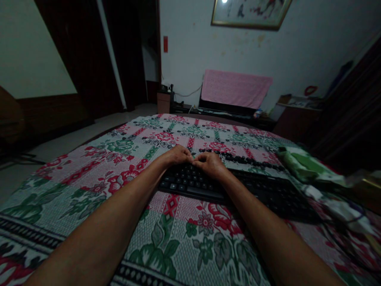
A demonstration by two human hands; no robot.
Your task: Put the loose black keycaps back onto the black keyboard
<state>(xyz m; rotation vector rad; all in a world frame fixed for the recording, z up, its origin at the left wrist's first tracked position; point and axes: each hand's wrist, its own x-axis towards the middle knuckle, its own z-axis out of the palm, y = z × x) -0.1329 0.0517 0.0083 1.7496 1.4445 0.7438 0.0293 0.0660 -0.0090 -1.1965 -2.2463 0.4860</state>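
Note:
A black computer keyboard point(205, 192) lies on a flower-patterned cloth point(166, 262), its keys facing up. Over the keyboard's far edge, my left hand point(178, 154) and my right hand point(210, 163) meet with fingers pinched together. Whatever they pinch is too small or too dark to make out. Just beyond the keyboard runs a row of small loose black pieces point(250, 160), which look like keycaps. My right forearm crosses above the keyboard and hides part of it.
At the right lie a green and white packet point(309, 165), a crumpled white bag point(342, 214) and a dark cable point(336, 242). Beyond the cloth's far edge, a pink towel point(235, 88) hangs over a dark screen. A framed picture point(250, 14) is on the wall.

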